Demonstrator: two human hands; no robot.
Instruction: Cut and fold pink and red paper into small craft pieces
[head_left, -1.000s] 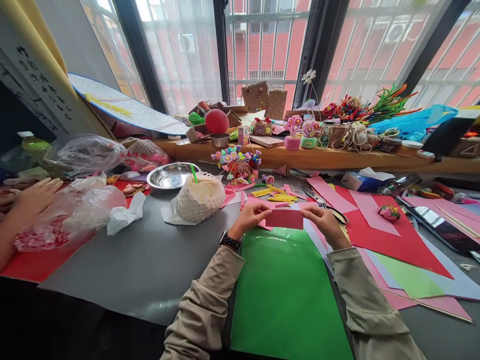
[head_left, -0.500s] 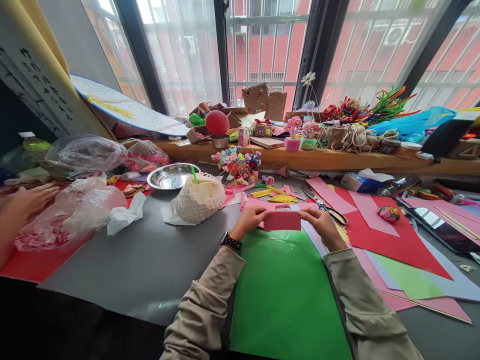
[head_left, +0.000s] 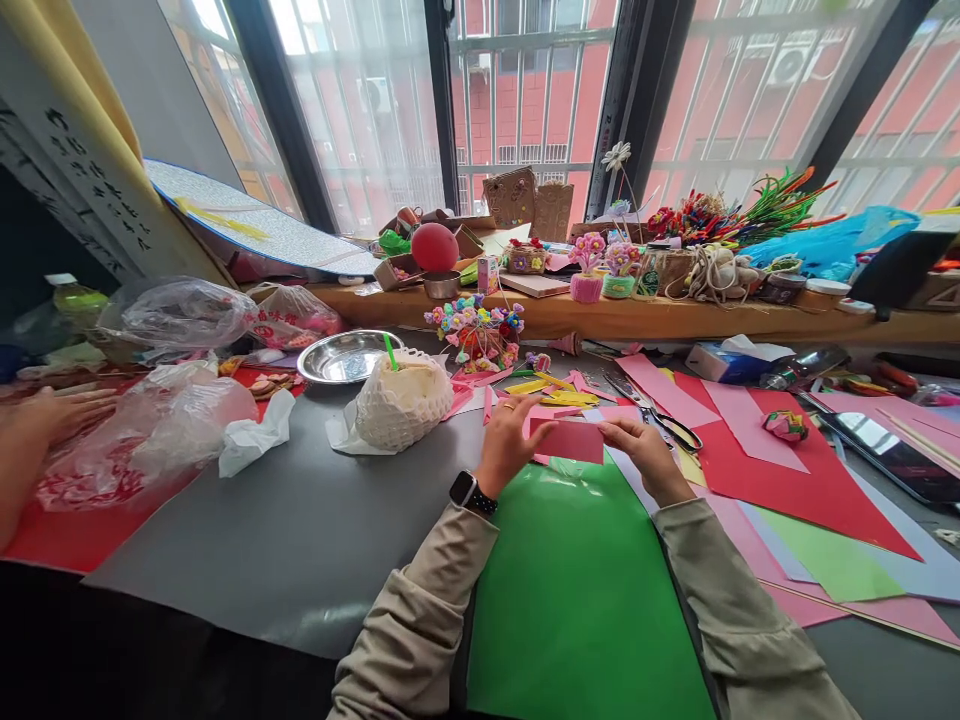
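Observation:
A small pink paper rectangle is held up above the far end of a green sheet. My right hand pinches its right end between thumb and fingers. At the left end is my left hand, its thumb and fingers apart, the thumb overlapping the paper's edge; whether it touches the paper I cannot tell. Just beyond the hands lie yellow paper strips and pink scraps. Scissors with dark handles rest right of my right hand.
A netted fruit with a green straw and a metal plate stand left. Red sheet, light green sheet and phone lie right. Another person's hand is far left by plastic bags. Crafts line the sill.
My left hand has loosened its pinch on the pink paper, its fingers lifting away from the thumb, and its wrist has turned. My right hand keeps hold of the paper.

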